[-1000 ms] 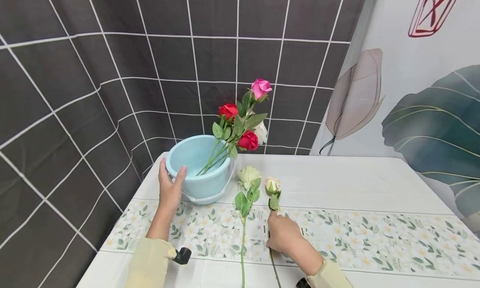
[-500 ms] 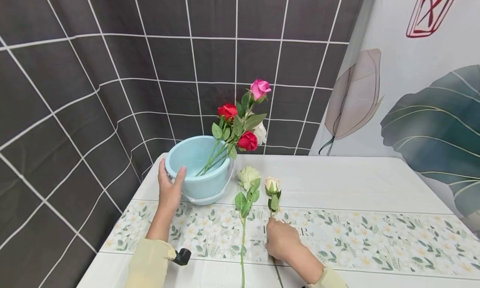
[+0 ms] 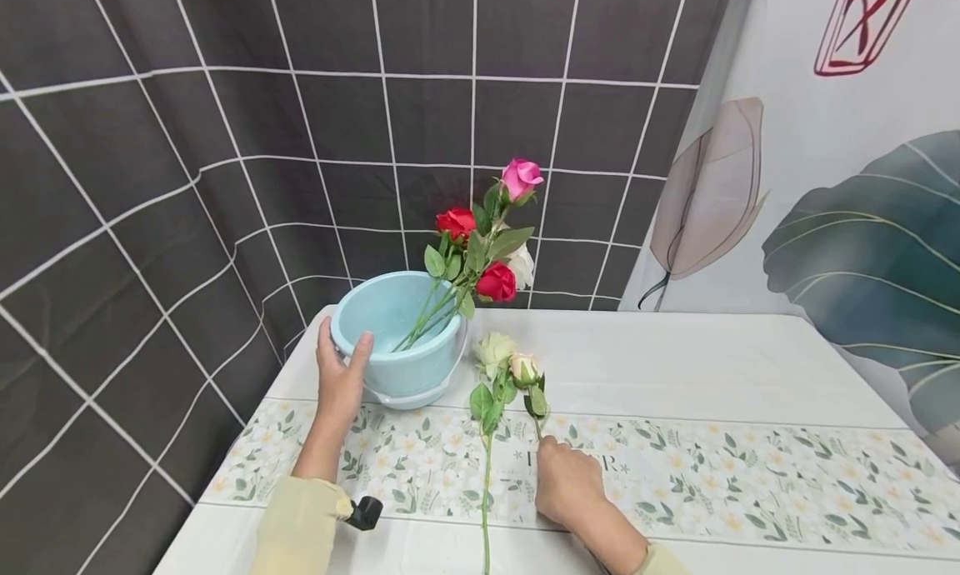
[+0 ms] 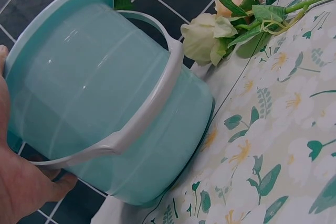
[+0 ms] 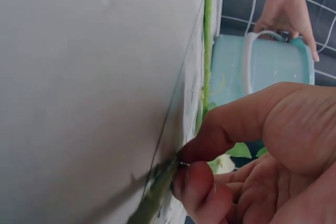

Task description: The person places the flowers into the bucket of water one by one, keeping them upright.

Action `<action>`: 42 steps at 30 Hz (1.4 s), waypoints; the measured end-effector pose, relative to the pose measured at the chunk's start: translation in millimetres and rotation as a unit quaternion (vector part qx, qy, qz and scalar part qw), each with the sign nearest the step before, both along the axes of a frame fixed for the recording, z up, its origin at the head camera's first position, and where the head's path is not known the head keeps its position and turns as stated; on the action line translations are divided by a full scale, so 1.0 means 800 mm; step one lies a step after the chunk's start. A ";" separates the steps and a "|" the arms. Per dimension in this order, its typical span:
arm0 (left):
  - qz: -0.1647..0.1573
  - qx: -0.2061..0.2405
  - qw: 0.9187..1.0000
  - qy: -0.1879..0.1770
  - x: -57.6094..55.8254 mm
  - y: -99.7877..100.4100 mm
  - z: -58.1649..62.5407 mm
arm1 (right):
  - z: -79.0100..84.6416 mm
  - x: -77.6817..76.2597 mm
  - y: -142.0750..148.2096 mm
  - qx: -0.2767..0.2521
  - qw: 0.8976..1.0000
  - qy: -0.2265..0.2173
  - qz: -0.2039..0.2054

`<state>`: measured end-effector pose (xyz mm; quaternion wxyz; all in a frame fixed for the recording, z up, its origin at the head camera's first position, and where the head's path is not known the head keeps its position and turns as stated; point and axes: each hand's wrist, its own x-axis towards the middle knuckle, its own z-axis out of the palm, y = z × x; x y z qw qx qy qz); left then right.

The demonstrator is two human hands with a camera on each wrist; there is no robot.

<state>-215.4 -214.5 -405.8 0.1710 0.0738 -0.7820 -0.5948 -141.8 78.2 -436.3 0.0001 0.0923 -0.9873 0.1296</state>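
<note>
My left hand (image 3: 342,385) grips the side of a light blue bucket (image 3: 412,379), thumb near the rim; the left wrist view shows the bucket's white handle (image 4: 152,95) hanging down. My right hand (image 3: 570,483) pinches the stem (image 5: 157,192) of a pale peach rose (image 3: 524,368), low over the table. That bloom is beside a pale green rose (image 3: 493,352), overlapping it in the head view; whether they touch I cannot tell. Leaning out of the bucket are a pink rose (image 3: 522,177), two red roses (image 3: 497,282) and a white rose (image 3: 522,267).
A white table cover (image 3: 675,358) with a floral band (image 3: 750,475) lies under everything. Behind it hangs a dark cloth with white grid lines (image 3: 427,117). A pale curtain with leaf prints (image 3: 862,267) is at the right.
The peach rose's bloom has swung left toward the pale green rose. My right hand has slid slightly down its stem. The left hand and bucket stay put.
</note>
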 end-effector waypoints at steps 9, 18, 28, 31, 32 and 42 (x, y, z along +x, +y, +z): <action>0.002 -0.005 1.000 0.005 -0.001 0.000 0.000 | -0.004 -0.006 0.005 0.018 1.000 0.000 -0.009; -0.001 -0.002 1.000 0.004 0.000 0.001 0.000 | -0.006 -0.008 0.008 0.026 0.999 -0.021 -0.021; 0.002 -0.002 1.000 0.001 0.000 0.000 0.000 | 0.001 -0.008 0.010 0.035 0.999 -0.027 -0.027; 0.002 -0.002 1.000 -0.003 0.000 0.000 0.000 | 0.006 -0.008 0.013 0.014 0.999 -0.036 -0.034; 0.002 -0.002 1.000 -0.004 0.000 0.000 0.000 | 0.008 -0.008 0.015 0.008 0.999 -0.036 -0.033; 0.003 -0.005 1.000 -0.007 0.000 0.000 0.001 | 0.016 -0.008 0.027 -0.102 0.994 -0.049 -0.013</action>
